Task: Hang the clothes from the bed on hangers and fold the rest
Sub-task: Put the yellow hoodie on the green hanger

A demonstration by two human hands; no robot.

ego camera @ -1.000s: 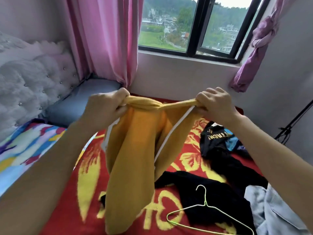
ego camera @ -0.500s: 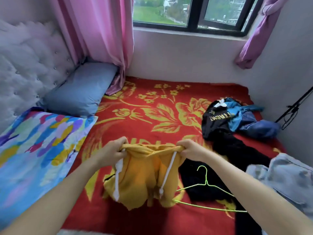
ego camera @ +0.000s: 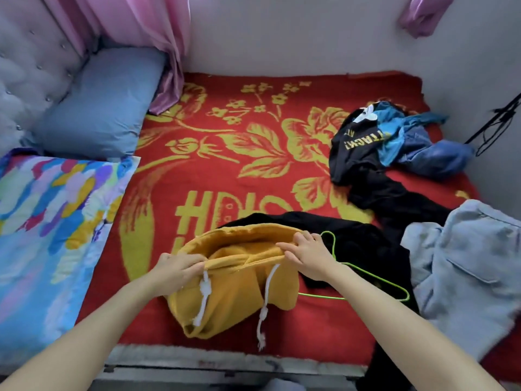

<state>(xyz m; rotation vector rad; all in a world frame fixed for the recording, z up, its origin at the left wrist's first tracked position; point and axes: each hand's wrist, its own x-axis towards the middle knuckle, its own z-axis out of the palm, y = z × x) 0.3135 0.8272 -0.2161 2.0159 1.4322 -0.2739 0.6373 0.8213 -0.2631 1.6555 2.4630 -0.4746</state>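
A mustard-yellow hoodie of thick, soft fleece lies bunched on the near part of the bed, its hood opening stretched into a wide oval. The left hand pinches the hem of the opening at its left end, and the right hand grips it at the right end, fingers curled over the edge. Two knotted white drawstring cords hang down the front. The hoodie's sleeves and body are folded under and cannot be made out.

Just right of it a thin lime-green wire hanger lies on a crumpled black garment, partly hidden by the right wrist. All rest on a red woven blanket with yellow flowers and lettering. Further right sits a pale blue-grey denim-like garment, cut off by the frame edge. Beyond are a black shirt with yellow lettering and tangled blue clothes. On the left lie a smooth blue-grey pillow and a multicoloured quilt, below a pink curtain.
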